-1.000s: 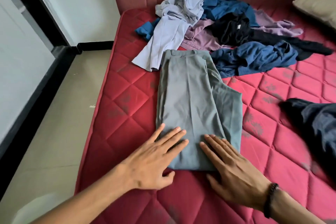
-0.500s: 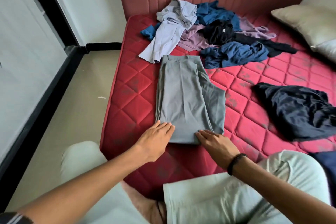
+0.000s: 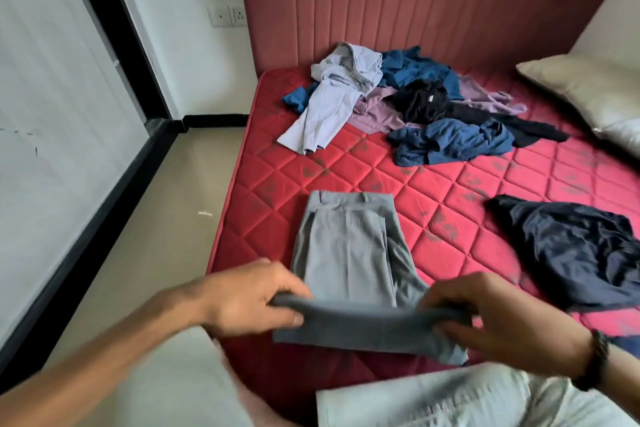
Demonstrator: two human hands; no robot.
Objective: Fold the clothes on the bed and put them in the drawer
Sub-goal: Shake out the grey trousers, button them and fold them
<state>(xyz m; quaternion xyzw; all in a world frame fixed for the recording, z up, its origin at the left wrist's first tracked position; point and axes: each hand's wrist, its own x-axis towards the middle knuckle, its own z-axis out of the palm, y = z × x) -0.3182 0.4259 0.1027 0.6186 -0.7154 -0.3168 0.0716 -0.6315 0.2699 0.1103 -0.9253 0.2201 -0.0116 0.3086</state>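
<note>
Grey woven trousers (image 3: 346,253), folded lengthwise, lie on the red quilted mattress (image 3: 450,204) near its 7 o'clock corner, waistband toward 12 o'clock. The left hand (image 3: 249,298) grips the near end of the trousers at its left corner, fingers curled over the cloth and thumb beneath. The right hand (image 3: 498,315), a dark beaded bracelet (image 3: 595,360) at its wrist, pinches the right corner in the same manner. Between the two hands the near end is raised off the mattress and doubled back toward 12 o'clock, while the waistband half rests flat. At 12 o'clock, against the padded red headboard (image 3: 433,0), sits a heap of unfolded clothes (image 3: 415,104) in pale blue, blue, mauve and black. A crumpled dark navy garment (image 3: 571,250) lies apart at 3 o'clock. Beige pillows (image 3: 581,87) occupy the 2 o'clock corner. The person's pale trouser legs (image 3: 433,395) fill the 6 o'clock edge.
</note>
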